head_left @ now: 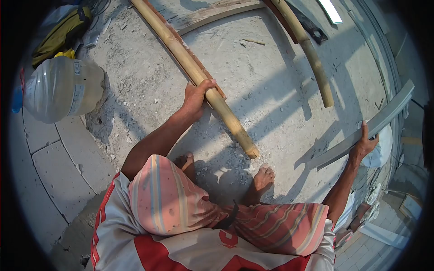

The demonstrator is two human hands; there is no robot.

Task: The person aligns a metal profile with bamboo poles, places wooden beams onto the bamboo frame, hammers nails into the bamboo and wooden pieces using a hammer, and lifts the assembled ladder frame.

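My left hand (197, 97) is closed around a long bamboo pole (224, 115), its thumb lying across the top. A reddish-brown strip of wood or metal (199, 65) runs along the pole's underside. Out to the right, my right hand (365, 143) grips a long grey channel-shaped strip (348, 143), probably metal, with the thumb against its face. That strip is tilted and held apart from the bamboo. My bare foot (262, 180) rests on the floor close to the pole's cut end.
A large clear plastic jug (54, 88) lies on its side at the left, beside a yellow-green bag (63, 31). Pale blocks (58, 169) line the left. A second bamboo pole (316, 67) and a wooden beam (217, 16) are ahead. Rubble is scattered over the dusty floor (271, 77).
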